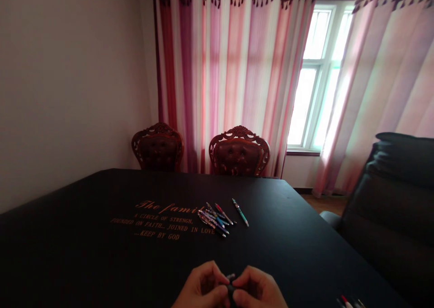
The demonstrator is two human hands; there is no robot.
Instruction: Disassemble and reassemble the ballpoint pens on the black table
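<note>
At the near edge of the view my left hand (203,286) and my right hand (257,287) meet, fingertips pinched from both sides. Between them is a small dark piece with a pale, shiny end (231,277); fingers cover most of it, so its kind cannot be made out. Beyond the hands lies a loose pile of pens (213,218) in several colours, among them a red one (224,213). A single teal and dark pen (240,213) rests apart, just right of the pile.
The black table (84,258) bears gold lettering (162,222). More pens (346,301), one red and white, show at the lower right edge. Two carved chairs (239,152) stand behind the table, and a dark padded seat (396,208) is on the right.
</note>
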